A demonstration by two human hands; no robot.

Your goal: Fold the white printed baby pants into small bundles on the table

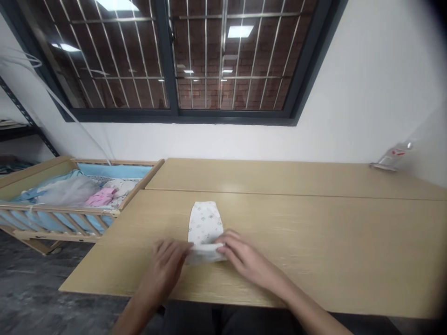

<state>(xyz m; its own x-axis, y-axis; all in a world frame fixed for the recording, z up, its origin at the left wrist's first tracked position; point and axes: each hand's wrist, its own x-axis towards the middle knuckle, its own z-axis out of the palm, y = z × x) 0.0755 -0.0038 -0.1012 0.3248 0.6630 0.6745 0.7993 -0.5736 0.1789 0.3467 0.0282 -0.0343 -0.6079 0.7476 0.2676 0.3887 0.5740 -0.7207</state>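
A small white cloth (205, 219) with a sparse grey print lies on the table in front of me; its exact kind I cannot tell. Its near end is doubled over into a plain white, slightly blurred roll or fold. At the left end of that fold, my left hand (166, 260) grips the edge, thumb and fingers together. On the opposite end my right hand (242, 256) pinches the fold between thumb and fingers. The far, rounded end of the cloth rests flat on the wood.
The light wooden table (314, 242) has a seam across its back part. To the left stands a wooden crib (66, 218) with blue lining, holding bedding and a pink cloth (101, 197). A clear plastic bottle (393, 156) leans at the back right. Behind is a barred window (174, 112).
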